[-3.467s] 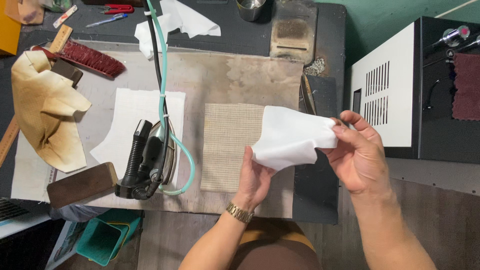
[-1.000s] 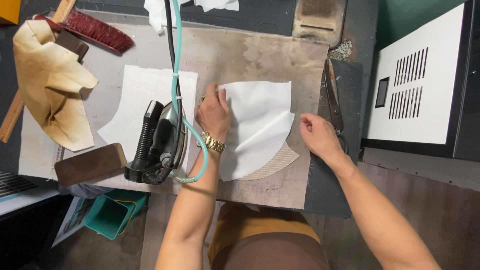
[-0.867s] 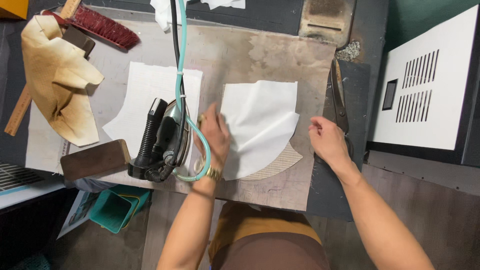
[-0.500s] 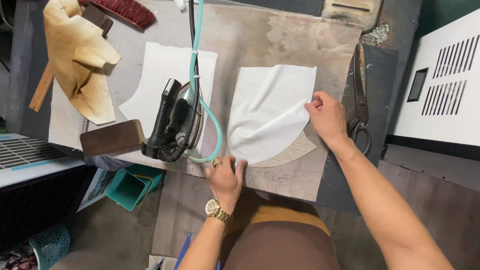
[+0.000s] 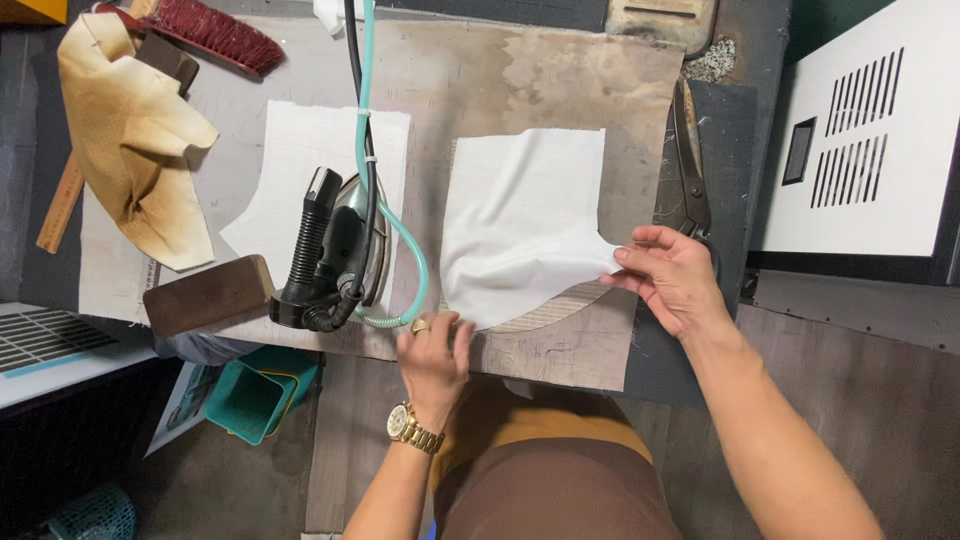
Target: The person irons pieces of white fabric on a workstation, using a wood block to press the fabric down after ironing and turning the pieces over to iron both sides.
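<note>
Pinching the white cloth point(image 5: 525, 215) by its right corner, the right hand point(image 5: 672, 280) is gripping it mid-bench; the left hand point(image 5: 433, 350) is pressing its fingers, loosely curled, on the cloth's lower-left edge by the bench's near edge.

Open strip of tabletop point(image 5: 520, 90) above the white fabric point(image 5: 520, 215), w/ room to pass. Iron point(image 5: 335, 250) w/ its hose point(image 5: 372, 130) blocks the left side (hose runs straight up the middle gap). Scissors point(image 5: 690, 170) lie just right of fabric; white machine point(image 5: 860, 140) walls off the far right. Wooden block point(image 5: 208, 295) crowds the near-left edge.
</note>
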